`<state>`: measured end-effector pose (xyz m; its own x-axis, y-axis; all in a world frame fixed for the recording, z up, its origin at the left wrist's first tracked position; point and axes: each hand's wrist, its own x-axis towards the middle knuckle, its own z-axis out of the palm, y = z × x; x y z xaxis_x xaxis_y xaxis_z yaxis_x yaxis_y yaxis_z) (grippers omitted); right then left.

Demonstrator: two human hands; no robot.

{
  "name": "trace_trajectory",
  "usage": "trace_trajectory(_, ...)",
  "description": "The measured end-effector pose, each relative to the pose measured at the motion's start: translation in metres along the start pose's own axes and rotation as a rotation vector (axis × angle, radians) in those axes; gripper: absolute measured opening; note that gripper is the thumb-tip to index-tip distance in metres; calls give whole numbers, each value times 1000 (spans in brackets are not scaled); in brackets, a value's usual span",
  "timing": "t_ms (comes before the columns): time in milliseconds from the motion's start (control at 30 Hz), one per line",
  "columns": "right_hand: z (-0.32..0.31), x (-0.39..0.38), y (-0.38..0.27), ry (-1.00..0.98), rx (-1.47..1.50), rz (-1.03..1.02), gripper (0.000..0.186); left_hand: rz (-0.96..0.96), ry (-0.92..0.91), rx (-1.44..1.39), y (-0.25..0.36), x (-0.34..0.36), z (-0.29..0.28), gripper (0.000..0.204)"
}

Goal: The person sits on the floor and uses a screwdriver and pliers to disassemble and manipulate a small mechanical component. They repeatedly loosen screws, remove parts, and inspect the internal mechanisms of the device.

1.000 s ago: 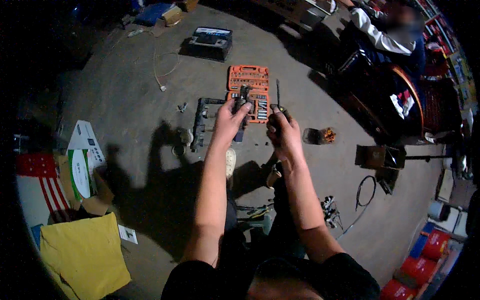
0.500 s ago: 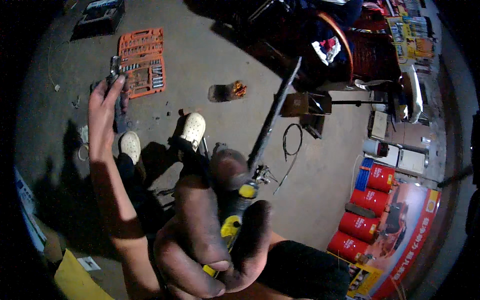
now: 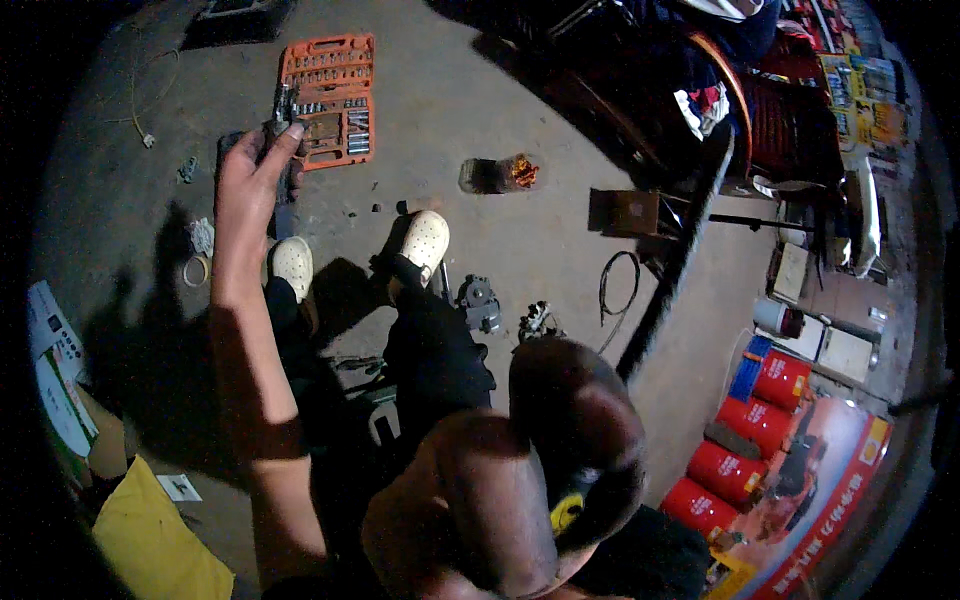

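My left hand [image 3: 250, 190] is out at the upper left, fingers closed on a dark metal part [image 3: 284, 212] with a shiny upper end. Beyond it lies an open orange socket set case [image 3: 328, 60] with rows of sockets. My right hand [image 3: 500, 480] is very large at the bottom centre, right up near the camera, closed on a screwdriver [image 3: 672, 270] with a yellow-and-black handle, mostly hidden by the fingers, and a long dark shaft pointing up to the right. Both my feet, in white clogs [image 3: 425, 240], show below on the concrete floor.
A chair [image 3: 775, 125] with clothes stands upper right, beside an open box [image 3: 628, 212]. Around the floor lie a clear container [image 3: 500, 176], a coiled hose [image 3: 620, 280] and metal parts [image 3: 480, 305]. Red drums [image 3: 730, 463] stand lower right; yellow sheeting [image 3: 155, 530] lies lower left.
My right hand has risen from mid-view to right by the camera, bringing the screwdriver with it. My left hand keeps the dark part. The view has swung toward the right.
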<state>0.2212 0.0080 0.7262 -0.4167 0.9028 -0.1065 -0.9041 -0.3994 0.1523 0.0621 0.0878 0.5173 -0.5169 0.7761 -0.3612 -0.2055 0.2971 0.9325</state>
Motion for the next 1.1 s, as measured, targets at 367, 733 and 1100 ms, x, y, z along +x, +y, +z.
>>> trace_trajectory(367,-2,0,-2,161,-212,18,42,111,-21,49,2,1,7,23)
trace_trajectory(733,21,52,-6,-1214,-2498,477,46,199,-49,-56,-12,19,-9,18)
trace_trajectory(1100,57,-5,72,-1925,-1966,279,42,233,-69,-4,0,0,-4,16)
